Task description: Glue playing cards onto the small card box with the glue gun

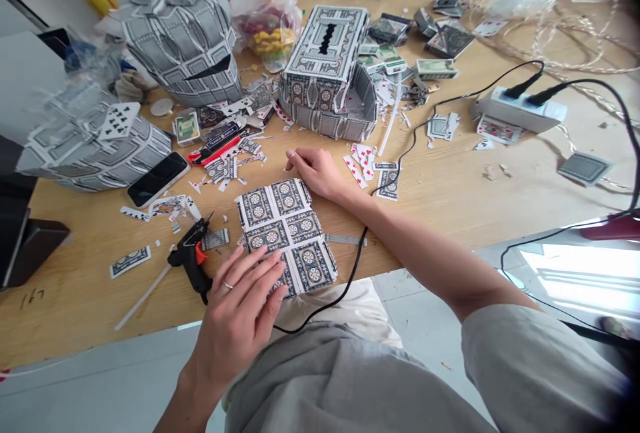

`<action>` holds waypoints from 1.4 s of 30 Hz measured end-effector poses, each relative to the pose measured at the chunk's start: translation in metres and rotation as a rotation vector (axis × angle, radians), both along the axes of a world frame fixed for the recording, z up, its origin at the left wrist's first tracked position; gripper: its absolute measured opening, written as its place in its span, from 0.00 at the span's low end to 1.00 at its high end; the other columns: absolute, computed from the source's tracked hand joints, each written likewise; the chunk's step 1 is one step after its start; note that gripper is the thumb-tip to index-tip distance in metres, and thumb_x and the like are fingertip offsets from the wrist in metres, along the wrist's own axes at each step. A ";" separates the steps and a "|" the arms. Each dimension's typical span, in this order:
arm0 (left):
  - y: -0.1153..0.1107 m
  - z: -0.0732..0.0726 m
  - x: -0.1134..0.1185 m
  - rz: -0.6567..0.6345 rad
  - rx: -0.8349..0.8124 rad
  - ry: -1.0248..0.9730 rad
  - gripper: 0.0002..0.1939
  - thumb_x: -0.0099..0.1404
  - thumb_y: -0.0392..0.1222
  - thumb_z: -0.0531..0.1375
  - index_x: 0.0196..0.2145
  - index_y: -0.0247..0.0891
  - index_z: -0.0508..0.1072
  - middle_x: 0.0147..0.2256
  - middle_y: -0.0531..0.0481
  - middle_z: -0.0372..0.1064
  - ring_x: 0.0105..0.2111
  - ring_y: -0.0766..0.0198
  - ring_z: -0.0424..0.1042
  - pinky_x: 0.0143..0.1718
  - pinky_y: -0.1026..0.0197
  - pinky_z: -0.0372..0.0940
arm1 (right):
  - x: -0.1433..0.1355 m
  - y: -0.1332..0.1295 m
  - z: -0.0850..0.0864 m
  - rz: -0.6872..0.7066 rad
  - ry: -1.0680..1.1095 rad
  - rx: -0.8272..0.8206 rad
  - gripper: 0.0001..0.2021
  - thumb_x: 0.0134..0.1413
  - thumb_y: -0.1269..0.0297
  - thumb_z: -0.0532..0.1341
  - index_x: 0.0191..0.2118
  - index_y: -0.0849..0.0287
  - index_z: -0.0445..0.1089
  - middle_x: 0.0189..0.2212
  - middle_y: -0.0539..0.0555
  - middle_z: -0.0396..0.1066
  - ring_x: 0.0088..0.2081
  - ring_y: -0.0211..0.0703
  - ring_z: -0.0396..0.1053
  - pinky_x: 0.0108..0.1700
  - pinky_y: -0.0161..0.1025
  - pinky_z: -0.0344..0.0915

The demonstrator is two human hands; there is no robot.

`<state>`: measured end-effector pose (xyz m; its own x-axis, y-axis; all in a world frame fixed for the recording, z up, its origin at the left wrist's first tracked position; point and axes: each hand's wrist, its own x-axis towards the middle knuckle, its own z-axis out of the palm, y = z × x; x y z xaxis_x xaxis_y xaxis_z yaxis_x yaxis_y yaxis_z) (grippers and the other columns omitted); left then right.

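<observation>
A flat panel of playing cards, joined in a grid with patterned backs up, lies near the table's front edge. My left hand, with a ring on one finger, rests its outstretched fingers on the panel's near left corner. My right hand lies beside the panel's far edge with its fingers curled in; I see nothing in it. A black glue gun with an orange trigger lies left of the panel, a glue stick at its rear. A red utility knife lies further back.
Woven card baskets stand at the back left, and a lidded card box at the back middle. A phone leans by the lower basket. Card scraps litter the table. A black cable crosses from the power strip over the front edge.
</observation>
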<state>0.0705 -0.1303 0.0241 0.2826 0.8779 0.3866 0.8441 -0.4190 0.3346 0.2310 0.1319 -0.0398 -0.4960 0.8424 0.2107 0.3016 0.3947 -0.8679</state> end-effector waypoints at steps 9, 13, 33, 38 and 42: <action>0.003 0.003 -0.001 -0.006 0.032 -0.045 0.19 0.73 0.29 0.65 0.58 0.41 0.78 0.53 0.46 0.84 0.61 0.51 0.78 0.71 0.41 0.65 | 0.001 0.000 -0.001 0.004 0.013 0.002 0.37 0.76 0.34 0.49 0.34 0.63 0.79 0.24 0.50 0.69 0.27 0.39 0.59 0.35 0.41 0.53; 0.005 0.001 -0.001 0.010 0.038 -0.055 0.18 0.73 0.29 0.64 0.59 0.38 0.78 0.56 0.42 0.81 0.62 0.51 0.77 0.70 0.41 0.67 | 0.000 0.001 -0.002 0.007 0.021 0.011 0.38 0.75 0.33 0.48 0.34 0.63 0.79 0.24 0.50 0.68 0.27 0.39 0.59 0.35 0.40 0.53; 0.006 0.000 0.000 0.060 0.051 -0.013 0.21 0.74 0.32 0.65 0.62 0.39 0.76 0.60 0.41 0.80 0.65 0.48 0.75 0.70 0.38 0.65 | 0.000 0.000 -0.001 0.007 0.012 0.011 0.39 0.75 0.32 0.48 0.35 0.63 0.79 0.25 0.51 0.69 0.28 0.40 0.59 0.36 0.41 0.53; 0.008 -0.002 0.002 0.027 0.085 -0.062 0.18 0.71 0.27 0.66 0.55 0.40 0.79 0.50 0.47 0.85 0.57 0.53 0.80 0.68 0.40 0.68 | 0.000 0.001 0.000 0.005 0.005 0.020 0.40 0.75 0.31 0.47 0.35 0.63 0.80 0.24 0.51 0.68 0.27 0.40 0.59 0.36 0.41 0.53; 0.013 -0.001 0.002 0.074 0.101 -0.088 0.17 0.70 0.27 0.68 0.53 0.40 0.79 0.48 0.47 0.84 0.52 0.55 0.81 0.66 0.42 0.71 | 0.000 0.001 0.000 0.005 -0.006 0.021 0.40 0.74 0.30 0.47 0.35 0.62 0.79 0.25 0.51 0.69 0.28 0.40 0.59 0.36 0.41 0.54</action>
<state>0.0722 -0.1171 0.0229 0.1793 0.8506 0.4944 0.8432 -0.3918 0.3682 0.2310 0.1327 -0.0396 -0.5011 0.8356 0.2252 0.3049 0.4140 -0.8577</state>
